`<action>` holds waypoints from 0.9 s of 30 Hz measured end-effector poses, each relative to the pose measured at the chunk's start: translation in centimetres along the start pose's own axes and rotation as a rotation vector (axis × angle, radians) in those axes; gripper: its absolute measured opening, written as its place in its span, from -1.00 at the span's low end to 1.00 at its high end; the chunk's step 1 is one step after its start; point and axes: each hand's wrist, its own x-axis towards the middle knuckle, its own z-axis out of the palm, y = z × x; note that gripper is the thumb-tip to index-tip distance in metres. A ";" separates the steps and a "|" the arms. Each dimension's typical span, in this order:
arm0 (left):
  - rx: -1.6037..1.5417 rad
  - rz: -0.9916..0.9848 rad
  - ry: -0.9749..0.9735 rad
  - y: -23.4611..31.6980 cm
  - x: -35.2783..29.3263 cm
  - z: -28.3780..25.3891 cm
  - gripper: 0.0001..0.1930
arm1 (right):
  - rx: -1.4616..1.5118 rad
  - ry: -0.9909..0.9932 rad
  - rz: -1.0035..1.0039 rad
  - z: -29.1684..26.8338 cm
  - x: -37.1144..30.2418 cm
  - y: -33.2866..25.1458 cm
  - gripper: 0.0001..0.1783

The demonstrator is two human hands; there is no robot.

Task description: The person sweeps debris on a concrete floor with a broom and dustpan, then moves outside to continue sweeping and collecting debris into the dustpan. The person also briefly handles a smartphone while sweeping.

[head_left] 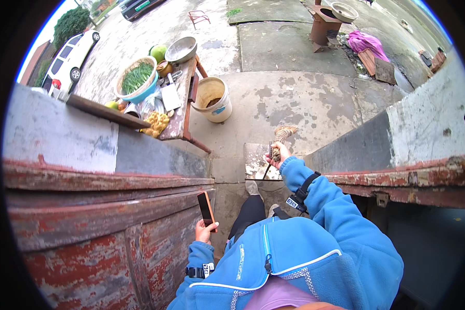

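Observation:
My left hand point(203, 232) is closed round a smartphone point(206, 211) with a dark screen and an orange edge, held upright beside the worn red door. Ahead of me, my right hand point(279, 155) grips a short straw hand broom point(282, 135) whose bristles fan out away from me. In the same hand, or just against it, is the thin dark handle of a dustpan point(253, 152). Pale bits lie on the pan, which is low over the ground just beyond my shoe point(253, 189); whether it touches the ground I cannot tell.
Peeling door leaves point(88, 248) and low walls flank me. Ahead left, a wooden table point(178, 121) carries a basket of greens point(137, 77), a metal bowl point(181, 50) and ginger point(156, 124). A white bucket point(212, 101) stands beside it. Far right are a rusty stove point(323, 31) and pink cloth point(367, 45).

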 end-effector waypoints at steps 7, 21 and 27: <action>0.019 0.065 0.008 10.6 11.8 5.9 -0.79 | 0.048 0.101 -0.074 1.0 7.4 -14.0 -0.68; 0.207 0.108 -0.180 35.7 37.5 26.5 -0.35 | 0.306 0.235 -0.166 -3.7 19.0 -38.1 -0.58; 0.259 0.098 -0.158 42.8 47.5 36.0 -0.37 | 0.343 0.360 -0.138 -4.4 25.9 -48.5 -0.61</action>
